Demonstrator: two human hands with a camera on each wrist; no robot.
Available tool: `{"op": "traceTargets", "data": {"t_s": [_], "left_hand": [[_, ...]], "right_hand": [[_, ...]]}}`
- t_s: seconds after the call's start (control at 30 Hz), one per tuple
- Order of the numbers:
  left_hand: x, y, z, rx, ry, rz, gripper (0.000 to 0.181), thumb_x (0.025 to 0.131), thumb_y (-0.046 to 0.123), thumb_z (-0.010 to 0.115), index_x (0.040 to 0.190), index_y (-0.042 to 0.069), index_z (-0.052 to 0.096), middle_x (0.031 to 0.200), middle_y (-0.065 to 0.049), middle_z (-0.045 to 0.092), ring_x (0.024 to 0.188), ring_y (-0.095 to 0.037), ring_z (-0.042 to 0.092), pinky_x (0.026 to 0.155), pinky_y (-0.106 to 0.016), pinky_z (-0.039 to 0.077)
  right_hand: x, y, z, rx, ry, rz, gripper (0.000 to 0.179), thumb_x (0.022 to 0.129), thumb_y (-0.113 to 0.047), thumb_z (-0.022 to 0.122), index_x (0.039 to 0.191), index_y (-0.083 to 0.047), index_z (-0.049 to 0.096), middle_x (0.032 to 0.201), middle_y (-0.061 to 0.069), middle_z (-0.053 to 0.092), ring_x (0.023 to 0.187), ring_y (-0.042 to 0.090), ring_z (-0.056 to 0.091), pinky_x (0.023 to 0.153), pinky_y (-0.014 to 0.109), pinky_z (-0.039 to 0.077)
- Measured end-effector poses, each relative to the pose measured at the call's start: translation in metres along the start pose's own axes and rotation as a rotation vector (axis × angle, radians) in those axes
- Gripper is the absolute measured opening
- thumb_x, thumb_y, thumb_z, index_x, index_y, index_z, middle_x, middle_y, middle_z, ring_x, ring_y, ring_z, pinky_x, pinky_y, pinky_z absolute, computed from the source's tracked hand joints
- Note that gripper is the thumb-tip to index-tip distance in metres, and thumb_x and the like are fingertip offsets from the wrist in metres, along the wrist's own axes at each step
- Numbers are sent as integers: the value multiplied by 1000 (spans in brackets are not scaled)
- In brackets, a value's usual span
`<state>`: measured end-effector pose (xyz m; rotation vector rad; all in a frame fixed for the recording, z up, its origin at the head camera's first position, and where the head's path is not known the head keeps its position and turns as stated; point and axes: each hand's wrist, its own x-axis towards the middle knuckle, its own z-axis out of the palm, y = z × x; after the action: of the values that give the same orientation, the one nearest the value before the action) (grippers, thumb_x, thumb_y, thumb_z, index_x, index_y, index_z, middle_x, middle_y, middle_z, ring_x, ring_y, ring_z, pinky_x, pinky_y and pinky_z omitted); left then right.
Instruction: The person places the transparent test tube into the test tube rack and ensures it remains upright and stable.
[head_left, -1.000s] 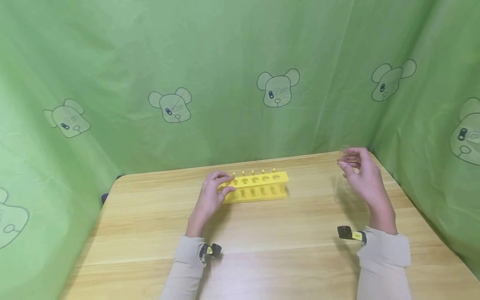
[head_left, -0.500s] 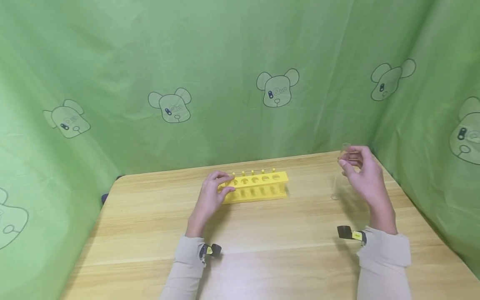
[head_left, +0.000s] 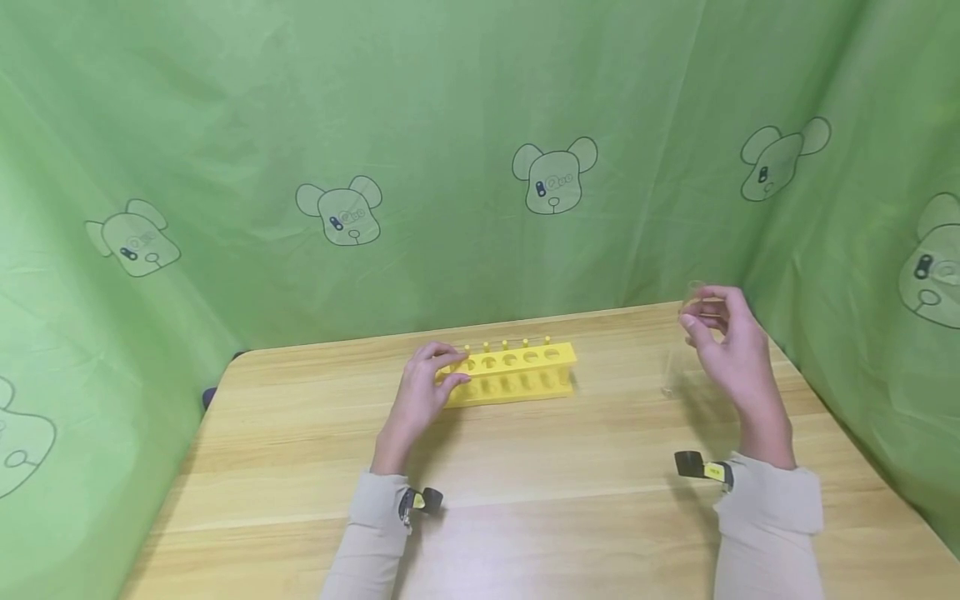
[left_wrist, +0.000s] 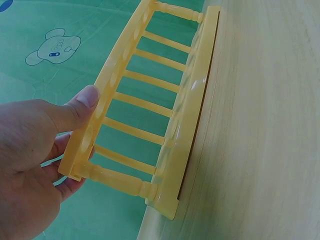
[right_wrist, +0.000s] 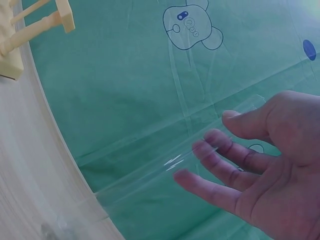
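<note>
Clear, slender tube (right_wrist: 172, 162), tilted, right side: the right hand (head_left: 727, 350) pinches it near the top; the left hand (head_left: 422, 387) grips the yellow, holed rack (head_left: 517, 361) by its left end.

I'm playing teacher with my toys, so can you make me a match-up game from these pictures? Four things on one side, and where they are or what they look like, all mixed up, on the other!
Things:
1. test tube
2. test tube rack
3. curtain
4. tabletop

Clues:
A. green, printed with cartoon animal heads
B. clear, held in the right grip
C. wood-grained, underneath something yellow
D. yellow, one end held by the left grip

Right pairs:
1-B
2-D
3-A
4-C
</note>
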<state>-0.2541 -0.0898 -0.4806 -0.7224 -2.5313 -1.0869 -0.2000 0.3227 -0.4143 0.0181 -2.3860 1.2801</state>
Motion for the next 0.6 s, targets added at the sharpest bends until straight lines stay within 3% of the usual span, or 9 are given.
{"op": "traceTargets", "data": {"t_s": [0.6], "left_hand": [[0,-1,1,9,9,18,37,86,15,81,120,2,74,118,-11,68,114,-27,61,104,-38,51]], "right_hand": [[0,-8,1,0,39,-18,46,104,-9,59,145,-1,41,124,17,59,105,4,56,80,11,55]]}}
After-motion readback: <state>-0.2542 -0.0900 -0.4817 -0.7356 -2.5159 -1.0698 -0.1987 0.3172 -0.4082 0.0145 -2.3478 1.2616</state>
